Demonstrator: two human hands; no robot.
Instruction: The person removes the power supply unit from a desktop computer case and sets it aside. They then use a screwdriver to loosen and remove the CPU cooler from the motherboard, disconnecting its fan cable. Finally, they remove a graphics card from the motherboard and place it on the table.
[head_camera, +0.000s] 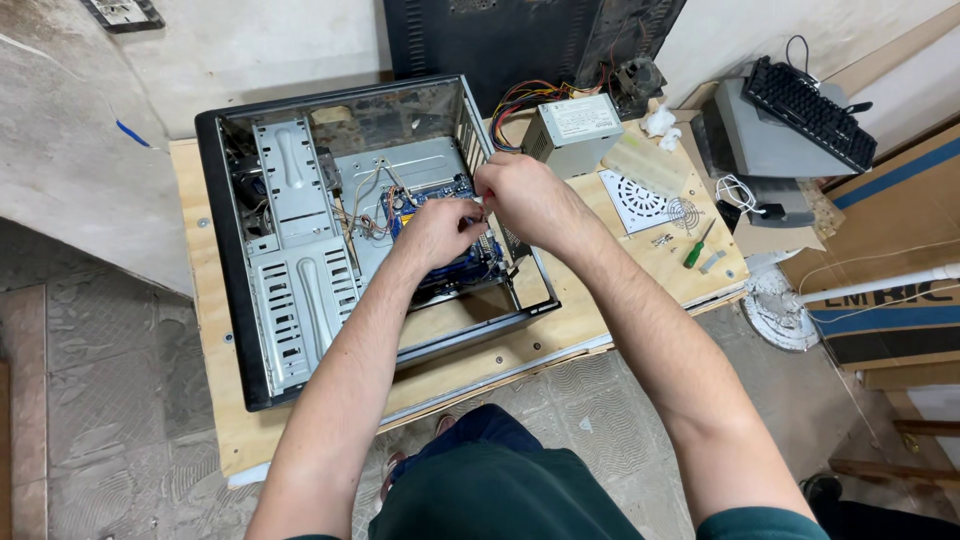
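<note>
From my remote seat, the computer case (300, 240) reads as bare, dull grey sheet metal inside, stamped and slotted, with a glossy black plastic front edge. Inside the case, the blue circuit board (455, 262) looks smooth and slightly shiny. The desk (560, 330) under the case is pale, unfinished plywood, matt and grainy. Behind the case, the power supply (572, 130) is brushed grey metal with plastic-sheathed coloured wires. To the right of the case lie a white plastic grille (632, 200) and a screwdriver (698, 245) with a glossy green handle. The floor (100, 400) beneath is rough, patterned concrete tile.
</note>
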